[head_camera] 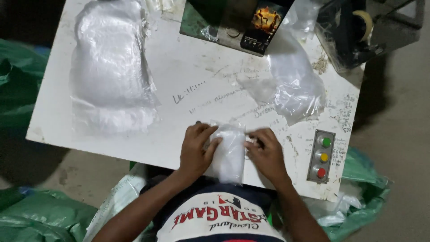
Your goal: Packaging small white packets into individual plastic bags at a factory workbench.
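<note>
A small clear plastic bag with a white item inside (230, 154) lies at the near edge of the white table (188, 89). My left hand (197, 150) grips its left side, thumb laid over the plastic. My right hand (266, 152) pinches its right upper edge. Both hands hold the bag between them, and its lower end hangs over the table edge toward my body.
A large stack of clear plastic bags (109, 67) lies at the table's left. A crumpled plastic bag (293, 87) sits at right, a phone (264, 24) on a device at the top. A panel with green, yellow and red buttons (321, 157) is at the right corner. Green sacks (40, 215) lie on the floor.
</note>
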